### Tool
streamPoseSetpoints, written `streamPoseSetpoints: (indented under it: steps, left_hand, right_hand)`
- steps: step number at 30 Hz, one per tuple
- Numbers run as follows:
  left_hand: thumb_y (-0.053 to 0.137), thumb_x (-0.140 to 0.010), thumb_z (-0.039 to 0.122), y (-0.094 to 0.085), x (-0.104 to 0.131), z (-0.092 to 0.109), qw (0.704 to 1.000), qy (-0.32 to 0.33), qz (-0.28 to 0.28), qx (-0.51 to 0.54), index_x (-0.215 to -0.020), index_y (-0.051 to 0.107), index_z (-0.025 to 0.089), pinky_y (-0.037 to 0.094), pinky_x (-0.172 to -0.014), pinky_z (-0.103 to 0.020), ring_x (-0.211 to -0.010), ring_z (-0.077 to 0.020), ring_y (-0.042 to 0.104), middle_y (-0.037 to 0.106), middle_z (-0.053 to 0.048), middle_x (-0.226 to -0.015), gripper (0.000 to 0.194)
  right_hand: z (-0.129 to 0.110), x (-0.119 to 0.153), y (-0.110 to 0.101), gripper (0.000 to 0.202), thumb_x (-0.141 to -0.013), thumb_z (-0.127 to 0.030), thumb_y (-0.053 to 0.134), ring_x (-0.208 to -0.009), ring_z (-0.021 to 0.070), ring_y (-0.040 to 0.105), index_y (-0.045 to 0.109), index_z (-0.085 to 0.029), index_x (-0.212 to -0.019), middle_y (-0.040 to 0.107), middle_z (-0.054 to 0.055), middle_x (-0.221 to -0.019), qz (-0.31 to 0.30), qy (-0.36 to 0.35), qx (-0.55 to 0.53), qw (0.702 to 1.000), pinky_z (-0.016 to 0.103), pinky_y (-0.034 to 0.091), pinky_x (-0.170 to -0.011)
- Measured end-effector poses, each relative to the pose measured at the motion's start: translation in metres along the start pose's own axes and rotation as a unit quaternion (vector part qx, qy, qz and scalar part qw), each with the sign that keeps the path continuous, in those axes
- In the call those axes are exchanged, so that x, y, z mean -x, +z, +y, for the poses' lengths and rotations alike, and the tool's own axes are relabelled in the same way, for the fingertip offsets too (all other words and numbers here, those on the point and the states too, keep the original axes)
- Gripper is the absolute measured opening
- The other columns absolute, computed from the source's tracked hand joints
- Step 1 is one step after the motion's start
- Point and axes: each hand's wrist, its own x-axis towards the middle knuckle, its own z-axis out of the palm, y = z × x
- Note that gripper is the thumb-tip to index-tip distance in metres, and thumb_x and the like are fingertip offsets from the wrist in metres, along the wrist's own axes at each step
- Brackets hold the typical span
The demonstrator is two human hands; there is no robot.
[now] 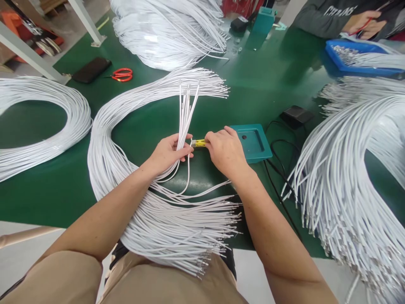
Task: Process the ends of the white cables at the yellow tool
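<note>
My left hand [167,153] is closed around a small bunch of white cables [185,116], whose ends point up and away from me. One cable from it bends toward a small yellow piece [200,143] with a greyish tip, gripped between the thumb and fingers of my right hand [226,150]. The cable's end seems to meet that tip, but the exact contact is too small to tell. Beneath my forearms curves a large bundle of white cables [103,152], its near ends fanned out toward my lap.
Behind my right hand sits a teal recessed box [265,145] with black cords. More cable bundles lie left [76,109], right [341,169] and at the back [167,33]. Red-handled scissors [122,74] lie by a black phone [91,69]. Across the table, a co-worker's hands are near a blue tray [338,63].
</note>
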Motion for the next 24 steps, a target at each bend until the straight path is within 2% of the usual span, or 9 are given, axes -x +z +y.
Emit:
streamPoseSetpoints:
  steps: [5, 11, 16, 19, 21, 24]
  left_hand:
    - [0.073, -0.072, 0.026, 0.001, -0.001, 0.0, 1.0, -0.001, 0.01, -0.024, -0.113, 0.059, 0.014, 0.052, -0.058, -0.022, -0.073, -0.0164, 0.069, 0.068, -0.003, -0.079, 0.045]
    - [0.073, -0.071, 0.024, 0.002, -0.003, -0.002, 0.999, -0.003, 0.028, -0.041, -0.112, 0.06, 0.013, 0.055, -0.061, -0.025, -0.074, -0.018, 0.07, 0.069, -0.003, -0.077, 0.044]
    - [0.074, -0.069, 0.024, 0.003, -0.006, -0.006, 0.999, -0.009, 0.022, -0.045, -0.11, 0.061, 0.012, 0.055, -0.06, -0.026, -0.074, -0.02, 0.071, 0.071, -0.005, -0.078, 0.044]
    - [0.075, -0.068, 0.024, 0.003, -0.006, -0.008, 0.999, -0.01, 0.02, -0.034, -0.11, 0.063, 0.012, 0.055, -0.059, -0.027, -0.073, -0.0208, 0.071, 0.072, -0.006, -0.079, 0.046]
    - [0.076, -0.068, 0.024, 0.004, -0.006, -0.006, 0.999, -0.015, 0.021, -0.026, -0.11, 0.063, 0.012, 0.055, -0.06, -0.027, -0.073, -0.0207, 0.071, 0.072, -0.006, -0.079, 0.046]
    - [0.076, -0.068, 0.024, 0.003, -0.004, -0.003, 0.999, -0.027, 0.019, -0.021, -0.111, 0.063, 0.01, 0.055, -0.062, -0.027, -0.07, -0.0187, 0.07, 0.072, -0.007, -0.079, 0.046]
  right_hand:
    - [-0.001, -0.002, 0.0, 0.018, -0.083, -0.006, 0.048, -0.086, 0.024, 0.054, 0.062, -0.014, -0.091, 0.069, 0.009, -0.086, -0.006, 0.0, -0.004, 1.0, 0.037, 0.031, -0.096]
    - [-0.001, -0.004, 0.002, 0.019, -0.081, -0.005, 0.046, -0.084, 0.0253, 0.048, 0.062, -0.015, -0.083, 0.068, 0.01, -0.081, 0.019, 0.002, 0.002, 1.0, 0.037, 0.033, -0.084]
    - [-0.001, -0.004, 0.004, 0.021, -0.079, -0.004, 0.046, -0.083, 0.0251, 0.047, 0.062, -0.016, -0.082, 0.067, 0.01, -0.076, 0.022, 0.003, -0.009, 1.0, 0.039, 0.035, -0.085]
    - [-0.001, -0.001, 0.001, 0.015, -0.084, -0.011, 0.049, -0.087, 0.0255, 0.049, 0.063, -0.017, -0.085, 0.067, 0.009, -0.075, 0.029, 0.01, -0.018, 0.999, 0.044, 0.034, -0.095]
    - [0.002, 0.002, -0.001, 0.015, -0.088, -0.018, 0.05, -0.097, 0.0273, 0.051, 0.063, -0.017, -0.092, 0.068, 0.01, -0.087, 0.065, 0.043, -0.01, 0.997, 0.051, 0.026, -0.105]
    - [0.008, 0.007, -0.001, 0.026, -0.092, -0.022, 0.045, -0.119, 0.0325, 0.045, 0.059, -0.015, -0.112, 0.062, 0.016, -0.12, 0.123, 0.125, 0.021, 0.984, 0.063, 0.016, -0.108]
